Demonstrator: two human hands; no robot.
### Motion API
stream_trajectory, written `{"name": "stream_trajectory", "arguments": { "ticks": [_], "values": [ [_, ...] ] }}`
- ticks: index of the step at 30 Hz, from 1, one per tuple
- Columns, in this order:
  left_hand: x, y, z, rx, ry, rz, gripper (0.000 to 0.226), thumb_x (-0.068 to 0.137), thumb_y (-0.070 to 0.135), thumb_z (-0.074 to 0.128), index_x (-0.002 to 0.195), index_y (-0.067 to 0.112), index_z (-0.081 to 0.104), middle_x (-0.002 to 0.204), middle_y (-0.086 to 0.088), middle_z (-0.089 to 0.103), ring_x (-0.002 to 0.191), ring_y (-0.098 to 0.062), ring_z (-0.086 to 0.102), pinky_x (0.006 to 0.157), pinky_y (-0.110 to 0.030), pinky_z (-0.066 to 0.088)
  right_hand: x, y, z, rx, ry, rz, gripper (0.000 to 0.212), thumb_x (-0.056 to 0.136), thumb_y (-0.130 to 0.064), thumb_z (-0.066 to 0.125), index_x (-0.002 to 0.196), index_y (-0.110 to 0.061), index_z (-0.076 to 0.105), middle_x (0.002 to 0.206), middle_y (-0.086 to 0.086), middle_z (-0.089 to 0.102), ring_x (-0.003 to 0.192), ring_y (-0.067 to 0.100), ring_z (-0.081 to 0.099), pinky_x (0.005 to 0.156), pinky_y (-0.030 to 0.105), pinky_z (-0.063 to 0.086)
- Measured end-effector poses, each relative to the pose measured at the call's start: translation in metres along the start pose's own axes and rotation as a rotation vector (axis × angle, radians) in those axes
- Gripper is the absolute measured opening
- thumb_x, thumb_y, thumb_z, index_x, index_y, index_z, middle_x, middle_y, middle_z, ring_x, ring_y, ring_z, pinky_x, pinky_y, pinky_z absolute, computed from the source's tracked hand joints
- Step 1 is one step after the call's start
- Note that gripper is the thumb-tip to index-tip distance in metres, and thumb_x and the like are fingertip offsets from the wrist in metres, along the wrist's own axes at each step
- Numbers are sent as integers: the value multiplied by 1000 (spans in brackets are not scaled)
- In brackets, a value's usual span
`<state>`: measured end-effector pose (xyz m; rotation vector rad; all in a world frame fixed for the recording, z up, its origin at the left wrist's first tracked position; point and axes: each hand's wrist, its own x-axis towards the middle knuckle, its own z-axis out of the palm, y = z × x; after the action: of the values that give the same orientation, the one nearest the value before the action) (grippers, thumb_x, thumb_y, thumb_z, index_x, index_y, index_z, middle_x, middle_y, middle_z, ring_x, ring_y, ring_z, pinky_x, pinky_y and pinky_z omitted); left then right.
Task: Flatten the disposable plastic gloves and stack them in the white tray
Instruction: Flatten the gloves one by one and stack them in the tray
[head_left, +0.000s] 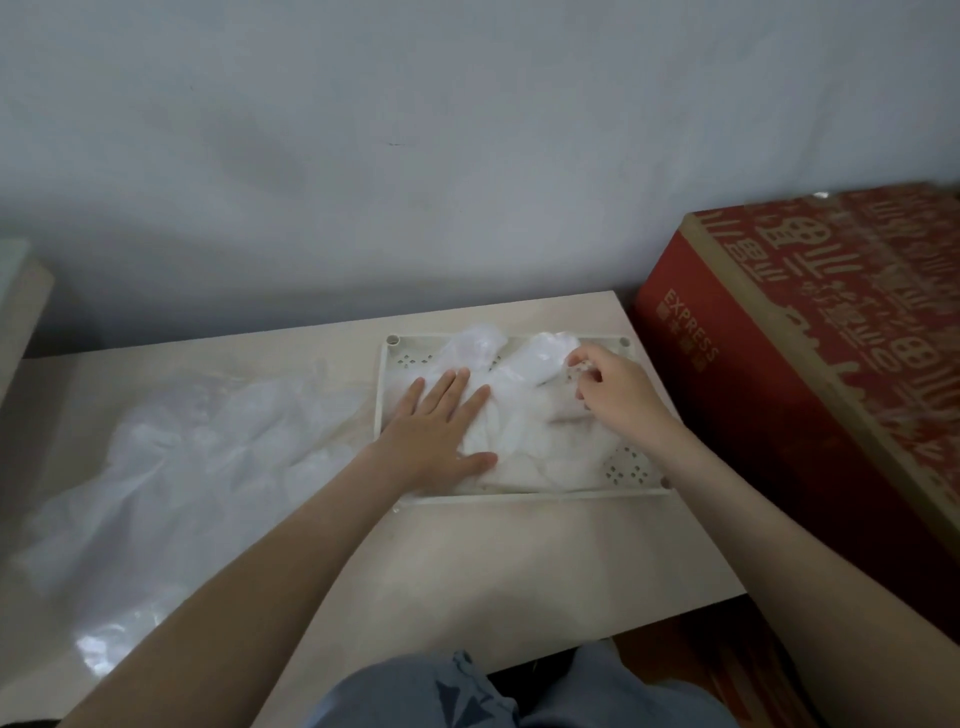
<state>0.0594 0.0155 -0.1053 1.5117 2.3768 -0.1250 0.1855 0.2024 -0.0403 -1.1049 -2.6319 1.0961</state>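
In the head view, the left hand (441, 421) lay flat, with straight and slightly spread fingers (457, 382), on the disposable plastic gloves (524, 436) that were piled inside the white rectangular plastic tray (519, 500). It seemed to press them down so that the thin film would not slide or spring up. The right hand (618, 395) had its fingers (584, 364) curled and, as far as I could judge, they pinched an edge of the top glove (540, 358) near the far right corner of the tray, probably to pull it straight against the hold of the other hand. The gloves were translucent and whitish, very thin, with soft wrinkles, and two rounded ends still puffed up at the far rim, so the flattening did not look finished. The tray had a low rim, small holes in groups at its corners and round sockets at the far corners. It stood on the pale, wood-pattern counter (493, 582), near its right end. To the left, on the same counter, a loose heap of crumpled gloves (171, 467) waited, shiny and shapeless. Just beside the counter on the right stood a big red cardboard box (779, 374) with printed letters.
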Motion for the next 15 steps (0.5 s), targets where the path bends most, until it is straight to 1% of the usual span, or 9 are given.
{"name": "stream_trajectory", "arguments": {
  "ticks": [2, 3, 4, 5, 7, 9, 10, 12, 15],
  "values": [
    [-1, -2, -1, 5, -4, 0, 86, 85, 75, 13, 148, 28, -21, 156, -4, -27, 143, -15, -26, 116, -41, -15, -2, 3, -6, -8, -17, 6, 33, 95, -8, 36, 110, -23, 62, 85, 6, 63, 74, 24, 58, 59, 29, 44],
    [-1, 0, -1, 4, -9, 0, 84, 88, 73, 17, 148, 28, -20, 156, -3, -27, 143, -15, -26, 116, -42, -15, -4, 5, -8, -4, -25, 7, 35, 95, -9, 37, 115, -24, 61, 84, 1, 60, 71, 18, 56, 59, 27, 42],
    [-2, 0, -2, 2, -15, -3, 83, 90, 71, 20, 149, 28, -19, 156, -3, -27, 143, -15, -26, 117, -42, -15, -5, 6, -8, 9, -31, -2, 36, 95, -10, 39, 121, -25, 59, 87, -3, 58, 71, 13, 54, 61, 24, 41],
    [-2, 0, -3, -1, -21, -6, 82, 91, 70, 22, 149, 28, -19, 156, -3, -27, 143, -15, -26, 116, -42, -15, -6, 6, -7, 20, -34, -22, 37, 94, -12, 43, 127, -25, 56, 95, -3, 57, 79, 10, 54, 68, 23, 42],
    [0, -1, -5, -9, -32, -6, 83, 91, 70, 23, 149, 28, -19, 156, -2, -27, 143, -15, -26, 116, -42, -16, -8, 7, -6, -10, -46, -61, 42, 91, -12, 47, 132, -23, 52, 114, 2, 52, 101, 14, 50, 88, 27, 40],
    [1, -1, -5, -26, -49, -8, 84, 90, 70, 25, 149, 29, -19, 156, -2, -27, 142, -14, -27, 115, -42, -16, -7, 9, -5, -160, -95, -31, 40, 90, -12, 45, 127, -21, 57, 124, 4, 48, 117, 22, 44, 102, 38, 37],
    [2, -1, -5, -32, -60, -10, 85, 90, 70, 26, 149, 29, -18, 156, -2, -27, 142, -14, -27, 115, -42, -17, -7, 11, -5, -255, -127, 10, 37, 91, -14, 42, 123, -20, 60, 128, 5, 47, 122, 25, 41, 105, 41, 34],
    [2, -1, -6, -36, -70, -11, 85, 90, 70, 27, 149, 29, -18, 156, -2, -27, 142, -13, -26, 115, -41, -16, -8, 14, -7, -424, -145, 86, 36, 93, -16, 38, 120, -15, 63, 133, 7, 44, 126, 28, 35, 106, 40, 31],
    [2, -1, -8, -35, -70, -8, 85, 90, 70, 28, 149, 29, -17, 156, -2, -27, 143, -14, -26, 116, -41, -16, -13, 17, -12, -545, 6, 86, 35, 93, -22, 41, 120, -10, 59, 132, 7, 42, 122, 27, 33, 101, 39, 29]
  ]
}}
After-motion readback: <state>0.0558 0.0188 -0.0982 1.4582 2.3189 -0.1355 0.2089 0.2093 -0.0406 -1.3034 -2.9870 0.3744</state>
